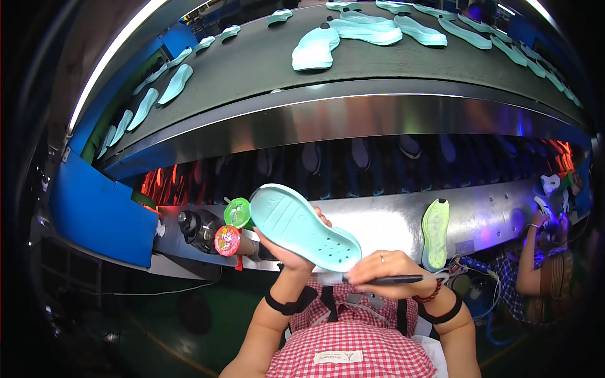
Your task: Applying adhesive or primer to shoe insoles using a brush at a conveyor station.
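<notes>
My left hand point(289, 253) grips a light turquoise foam shoe sole point(296, 220), with fingertips showing at its far edge. The sole is tilted, its broad end up to the left and its end with small holes near my right hand point(392, 269). Closed around a black-handled brush-like tool point(397, 279), my right hand sits just below the holed end. The tool's pale tip is smeared by motion, so I cannot tell whether it touches the sole. A yellow-green sole point(435, 233) lies on the metal ledge point(391, 217) to the right.
Beyond the ledge runs a dark conveyor belt point(252, 69) carrying several turquoise soles point(316, 49). A dark bottle point(198, 228), a green-lidded cup point(237, 213) and a red-topped container point(227, 240) stand left of my hands. Another person's arm point(528, 268) works at far right.
</notes>
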Available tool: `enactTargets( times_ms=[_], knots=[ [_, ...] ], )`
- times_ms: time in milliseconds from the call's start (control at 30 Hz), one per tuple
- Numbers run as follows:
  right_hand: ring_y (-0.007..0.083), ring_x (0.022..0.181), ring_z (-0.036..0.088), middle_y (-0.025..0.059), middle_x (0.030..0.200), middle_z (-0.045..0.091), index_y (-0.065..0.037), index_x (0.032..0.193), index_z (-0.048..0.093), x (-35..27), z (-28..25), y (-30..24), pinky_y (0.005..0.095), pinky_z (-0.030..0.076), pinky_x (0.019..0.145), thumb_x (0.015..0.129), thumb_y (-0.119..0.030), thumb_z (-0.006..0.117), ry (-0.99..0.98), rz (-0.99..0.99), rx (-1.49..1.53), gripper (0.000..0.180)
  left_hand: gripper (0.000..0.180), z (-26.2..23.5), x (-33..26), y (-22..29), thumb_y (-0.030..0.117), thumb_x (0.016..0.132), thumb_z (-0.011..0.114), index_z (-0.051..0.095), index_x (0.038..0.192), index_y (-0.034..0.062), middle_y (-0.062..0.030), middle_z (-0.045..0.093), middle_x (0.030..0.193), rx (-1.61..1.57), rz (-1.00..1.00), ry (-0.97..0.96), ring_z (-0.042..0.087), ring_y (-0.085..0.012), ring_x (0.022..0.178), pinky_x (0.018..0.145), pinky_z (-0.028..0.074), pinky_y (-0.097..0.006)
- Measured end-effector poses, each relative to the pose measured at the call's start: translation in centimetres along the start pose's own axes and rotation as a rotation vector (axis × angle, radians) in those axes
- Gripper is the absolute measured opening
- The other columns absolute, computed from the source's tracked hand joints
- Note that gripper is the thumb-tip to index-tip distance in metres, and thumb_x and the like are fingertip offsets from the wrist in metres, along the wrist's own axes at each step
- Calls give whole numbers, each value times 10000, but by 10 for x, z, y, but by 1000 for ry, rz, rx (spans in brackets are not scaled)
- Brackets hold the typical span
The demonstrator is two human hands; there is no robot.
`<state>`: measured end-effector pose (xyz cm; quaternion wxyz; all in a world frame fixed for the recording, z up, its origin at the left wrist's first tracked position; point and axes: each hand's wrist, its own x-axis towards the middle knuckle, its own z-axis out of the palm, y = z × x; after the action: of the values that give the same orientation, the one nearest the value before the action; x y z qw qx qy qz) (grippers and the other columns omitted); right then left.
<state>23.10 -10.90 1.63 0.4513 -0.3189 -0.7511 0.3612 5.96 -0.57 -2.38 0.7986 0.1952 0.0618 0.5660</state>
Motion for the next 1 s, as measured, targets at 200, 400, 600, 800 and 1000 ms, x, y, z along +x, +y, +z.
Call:
enactTargets(
  times_ms=[200, 400, 600, 800, 1000],
  knots=[
    [217, 843, 609, 113, 874, 642, -32, 883, 650, -2, -2, 15, 305, 476, 774, 702, -22, 659, 176, 154, 21, 181, 889, 0, 6, 8, 755, 711, 180, 451, 1127, 17, -209, 539, 935, 49, -22, -5, 551, -316, 776, 696, 458, -429],
    [203, 906, 580, 124, 945, 616, 5, 905, 624, -11, -4, 29, 297, 466, 815, 731, 24, 615, 267, 316, 518, 176, 904, 10, -2, 12, 758, 721, 167, 403, 1192, 24, -219, 515, 1041, 67, -76, 21, 538, -328, 881, 777, 447, -431],
    [171, 876, 590, 125, 927, 616, 31, 936, 587, -9, 26, 17, 273, 477, 795, 773, 10, 585, 386, 489, 757, 165, 677, 1, -38, -14, 534, 830, 348, 302, 1293, 42, -214, 464, 1161, -53, -237, -3, 468, -363, 1069, 871, 411, -487],
    [189, 849, 618, 128, 930, 633, -7, 933, 623, -3, -3, -4, 278, 489, 749, 720, -14, 643, 135, 311, 197, 214, 662, -26, -25, 7, 426, 784, 527, 337, 1254, 1, -190, 495, 1134, 258, -433, -149, 542, -309, 977, 837, 450, -429],
    [235, 841, 623, 133, 918, 633, -22, 927, 625, -3, -10, -6, 310, 493, 755, 721, -26, 646, -130, 89, 220, 207, 534, -27, -14, 22, 265, 815, 520, 364, 1215, -53, -190, 519, 1116, -15, -880, -187, 546, -253, 995, 836, 454, -367]
  ],
)
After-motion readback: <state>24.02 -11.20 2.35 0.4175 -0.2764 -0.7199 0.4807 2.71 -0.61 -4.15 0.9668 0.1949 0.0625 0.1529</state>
